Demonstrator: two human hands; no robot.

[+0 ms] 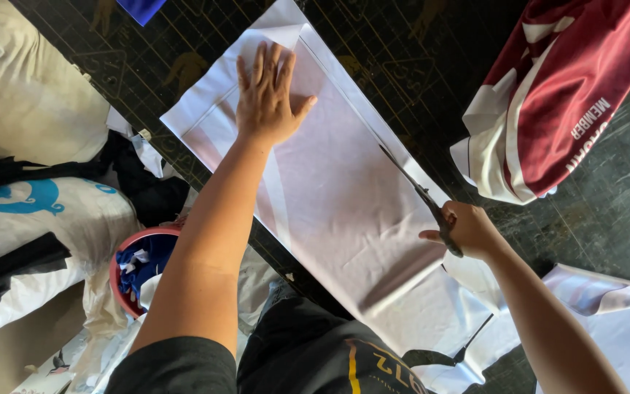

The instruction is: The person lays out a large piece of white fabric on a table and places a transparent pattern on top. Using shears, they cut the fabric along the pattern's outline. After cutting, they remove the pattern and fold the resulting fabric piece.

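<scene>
The right hand point(468, 228) was curled tight around a pair of scissors point(421, 197), blades lying along the near edge of the white fabric point(344, 197) spread on the dark cutting mat point(402, 80). Farther out, the left hand point(267, 98) pressed flat on the fabric, fingers spread.

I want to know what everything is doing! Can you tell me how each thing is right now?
White fabric: spread flat on the table, partly cut along its right edge.
Scissors: blades in the fabric.
Left hand: open, pressing the fabric flat.
Right hand: closed around the scissors' handles.
Maroon garment: crumpled, lying apart.
Red bucket: holding fabric scraps.
Cutting mat: mostly covered.
</scene>
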